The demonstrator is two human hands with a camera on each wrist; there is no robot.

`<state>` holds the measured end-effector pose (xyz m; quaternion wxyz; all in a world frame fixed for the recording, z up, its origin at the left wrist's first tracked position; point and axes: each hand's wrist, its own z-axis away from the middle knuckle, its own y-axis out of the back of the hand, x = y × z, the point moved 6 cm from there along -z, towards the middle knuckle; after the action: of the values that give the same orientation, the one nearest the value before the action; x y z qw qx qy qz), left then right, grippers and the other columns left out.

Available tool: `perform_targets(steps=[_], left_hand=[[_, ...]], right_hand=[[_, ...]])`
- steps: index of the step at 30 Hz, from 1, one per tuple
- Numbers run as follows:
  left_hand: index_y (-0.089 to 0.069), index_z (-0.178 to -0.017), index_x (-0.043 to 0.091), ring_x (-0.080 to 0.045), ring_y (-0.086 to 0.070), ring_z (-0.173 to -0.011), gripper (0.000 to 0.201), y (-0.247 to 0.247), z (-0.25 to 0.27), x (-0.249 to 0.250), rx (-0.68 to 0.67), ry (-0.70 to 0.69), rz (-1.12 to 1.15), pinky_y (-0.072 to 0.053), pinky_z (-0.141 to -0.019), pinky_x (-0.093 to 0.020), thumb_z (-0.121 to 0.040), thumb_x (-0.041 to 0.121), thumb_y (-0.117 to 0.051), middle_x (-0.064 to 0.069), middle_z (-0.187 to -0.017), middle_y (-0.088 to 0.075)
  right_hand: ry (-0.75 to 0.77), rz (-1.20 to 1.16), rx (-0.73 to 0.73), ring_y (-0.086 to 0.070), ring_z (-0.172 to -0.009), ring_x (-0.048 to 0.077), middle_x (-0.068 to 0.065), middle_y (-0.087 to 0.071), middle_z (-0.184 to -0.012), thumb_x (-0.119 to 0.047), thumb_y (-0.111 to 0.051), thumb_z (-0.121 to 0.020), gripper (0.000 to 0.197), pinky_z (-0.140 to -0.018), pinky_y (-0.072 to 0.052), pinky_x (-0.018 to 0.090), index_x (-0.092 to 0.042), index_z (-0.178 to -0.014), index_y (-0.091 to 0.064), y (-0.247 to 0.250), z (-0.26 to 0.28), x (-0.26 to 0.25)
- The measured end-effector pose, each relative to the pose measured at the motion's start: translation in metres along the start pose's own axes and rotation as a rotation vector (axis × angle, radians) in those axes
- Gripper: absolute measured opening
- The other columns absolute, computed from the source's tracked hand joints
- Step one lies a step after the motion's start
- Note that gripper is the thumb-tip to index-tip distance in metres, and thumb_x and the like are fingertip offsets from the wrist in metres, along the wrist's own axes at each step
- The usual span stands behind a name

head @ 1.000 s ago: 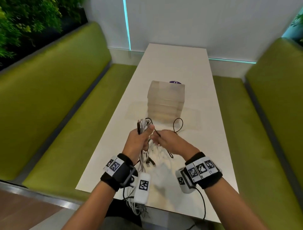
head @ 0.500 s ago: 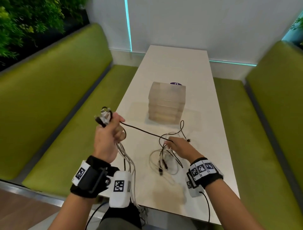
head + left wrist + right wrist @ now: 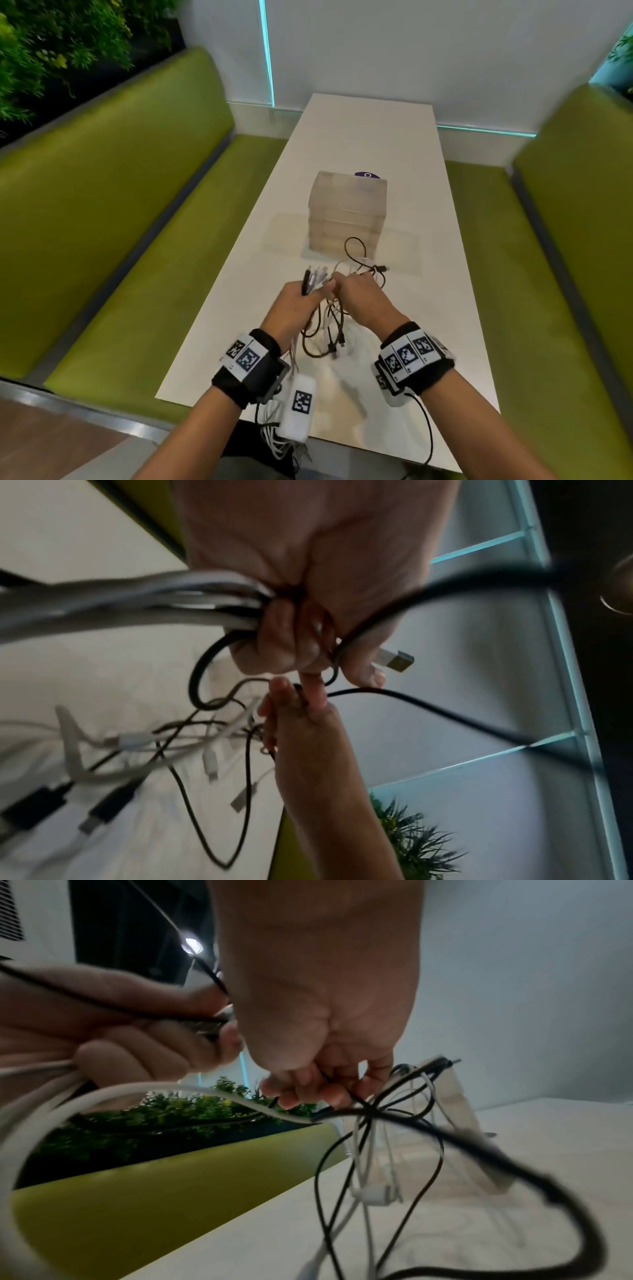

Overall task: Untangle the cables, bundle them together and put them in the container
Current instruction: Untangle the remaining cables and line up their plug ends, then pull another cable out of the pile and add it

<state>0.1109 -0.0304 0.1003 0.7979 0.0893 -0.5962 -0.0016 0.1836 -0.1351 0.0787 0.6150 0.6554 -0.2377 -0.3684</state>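
Over the near half of the white table [image 3: 394,144], my left hand [image 3: 298,305] grips a bundle of white and black cables [image 3: 313,279] with their plug ends sticking up past the fist. In the left wrist view that fist [image 3: 291,631] is closed round several cables [image 3: 171,601] and a USB plug [image 3: 395,660]. My right hand [image 3: 359,294] is right beside it and pinches a thin black cable [image 3: 342,1096] between curled fingers [image 3: 308,1088]. Loose loops [image 3: 329,329] hang from both hands to the table. The translucent container [image 3: 347,212] stands just beyond.
Green benches [image 3: 120,222] run along both sides of the table. A purple disc [image 3: 366,175] peeks out behind the container. A black cable loop [image 3: 354,246] lies against the container's front. Plants [image 3: 51,44] fill the upper left.
My left hand, which had pulled out to the left with the bundle, has come back to the middle next to my right hand. The black cable stretched between them has gone slack.
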Motion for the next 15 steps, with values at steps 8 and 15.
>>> perform_targets(steps=[8, 15], left_hand=[[-0.055, -0.064, 0.012, -0.012, -0.027, -0.041, 0.027, 0.002, 0.004, 0.003, 0.023, -0.004, 0.118, -0.024, -0.046, -0.027, -0.091, 0.014, -0.056, 0.001, -0.049, -0.032], [-0.048, -0.066, 0.011, -0.010, -0.021, -0.039, 0.029, 0.024, 0.017, 0.014, 0.094, -0.081, 0.286, -0.024, -0.039, -0.020, -0.095, 0.011, -0.051, 0.005, -0.047, -0.026]], right_hand=[[-0.043, -0.056, 0.014, -0.058, -0.093, 0.028, 0.008, -0.067, -0.095, -0.028, -0.041, -0.098, 0.023, -0.088, -0.035, 0.039, -0.012, -0.101, -0.058, 0.000, -0.005, 0.001], [-0.065, -0.388, 0.117, -0.046, -0.074, 0.016, -0.005, -0.055, -0.075, -0.024, -0.050, -0.097, 0.018, -0.072, -0.029, 0.029, -0.011, -0.092, -0.062, -0.008, -0.010, 0.020]])
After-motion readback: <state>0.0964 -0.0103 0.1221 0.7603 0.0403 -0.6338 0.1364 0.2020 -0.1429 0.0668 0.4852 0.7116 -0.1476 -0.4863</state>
